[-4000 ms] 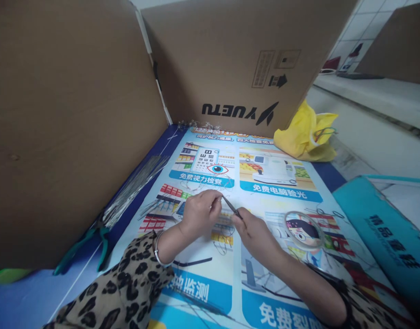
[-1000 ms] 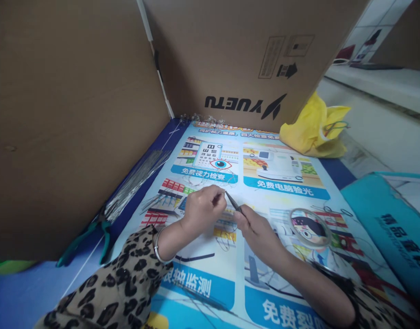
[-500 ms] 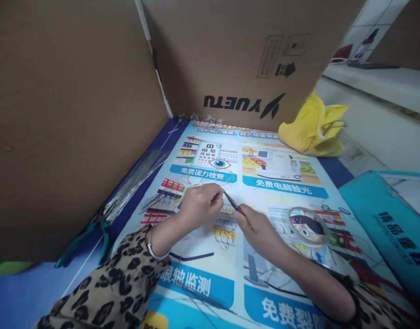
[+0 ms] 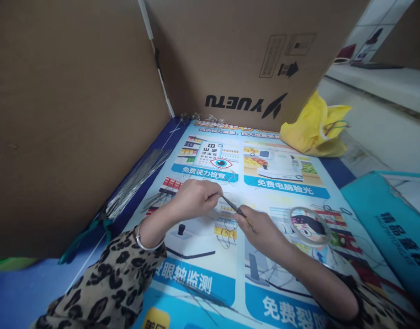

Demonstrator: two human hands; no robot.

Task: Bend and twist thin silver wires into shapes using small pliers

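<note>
Right hand grips tweezers, seemingly for fine control, tips at the left hand, pinched narrow, contents unclear; pliers lie toward the surface's left edge

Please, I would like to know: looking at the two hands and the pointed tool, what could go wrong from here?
The tip of the pointed tool in the right hand is right at the fingertips of the left hand, so a slip might prick them. Dark wires lie loose on the poster; the left sleeve could drag them. The pliers lie near that sleeve and might get knocked.
</note>
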